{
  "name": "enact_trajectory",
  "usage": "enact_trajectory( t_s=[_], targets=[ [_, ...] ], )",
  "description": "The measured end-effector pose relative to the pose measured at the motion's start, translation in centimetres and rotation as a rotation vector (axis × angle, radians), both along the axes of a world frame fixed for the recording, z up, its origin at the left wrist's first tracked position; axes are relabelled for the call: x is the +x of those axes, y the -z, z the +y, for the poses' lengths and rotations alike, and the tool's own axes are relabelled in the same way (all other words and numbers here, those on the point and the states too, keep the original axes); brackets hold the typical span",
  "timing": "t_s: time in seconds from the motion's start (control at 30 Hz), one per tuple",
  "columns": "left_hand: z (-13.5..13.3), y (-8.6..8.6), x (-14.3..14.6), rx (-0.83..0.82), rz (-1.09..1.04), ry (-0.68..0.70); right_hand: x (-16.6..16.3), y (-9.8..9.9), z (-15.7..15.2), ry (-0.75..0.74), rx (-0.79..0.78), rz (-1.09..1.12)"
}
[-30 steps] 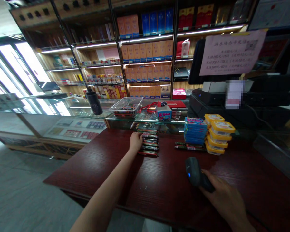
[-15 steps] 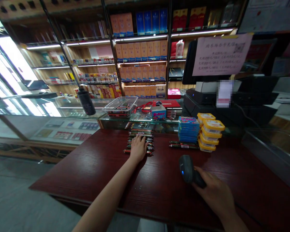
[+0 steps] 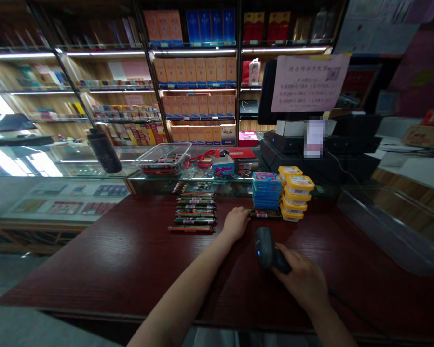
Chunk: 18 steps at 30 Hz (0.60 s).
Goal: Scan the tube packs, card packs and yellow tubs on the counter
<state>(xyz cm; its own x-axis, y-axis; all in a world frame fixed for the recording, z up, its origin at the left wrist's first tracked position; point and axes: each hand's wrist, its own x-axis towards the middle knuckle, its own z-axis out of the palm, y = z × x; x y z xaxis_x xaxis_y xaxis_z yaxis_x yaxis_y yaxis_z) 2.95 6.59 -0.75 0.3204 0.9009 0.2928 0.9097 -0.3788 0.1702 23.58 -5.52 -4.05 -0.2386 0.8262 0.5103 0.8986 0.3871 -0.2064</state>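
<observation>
My right hand is wrapped around the handle of a black barcode scanner, which shows a small blue light. My left hand is palm down, its fingers curled over the left end of dark slim stick packets. They lie in front of a stack of flat blue packets. Right of that stack stand piled yellow-lidded tubs. To the left of my left hand, a column of similar slim stick packets lies on the brown table.
A clear plastic box of packets, a small blue box and a dark bottle sit on the glass counter behind. A monitor with a pink notice stands back right. A clear bin is at right.
My left hand has moved right, from the column of stick packets to those in front of the blue stack. My right hand still holds the scanner. The view has turned slightly right.
</observation>
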Motion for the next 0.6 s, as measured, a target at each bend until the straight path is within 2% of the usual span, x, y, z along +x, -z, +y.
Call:
enact_trajectory(
  t_s=[0.1,0.33,0.47,0.6],
  targets=[
    [0.3,0.5,0.9,-0.007,0.023,-0.093,0.0,0.0,0.0,0.010,-0.007,-0.002],
    [-0.7,1.4,0.5,-0.056,-0.079,-0.150,0.0,0.0,0.0,0.017,0.026,-0.017],
    [-1.8,2.5,-1.1,-0.073,-0.438,-0.240,0.1,0.2,0.0,0.002,0.058,-0.021],
    [-2.4,4.0,-2.4,-0.108,-0.910,-0.233,0.0,0.1,0.0,-0.011,0.030,-0.007]
  ],
)
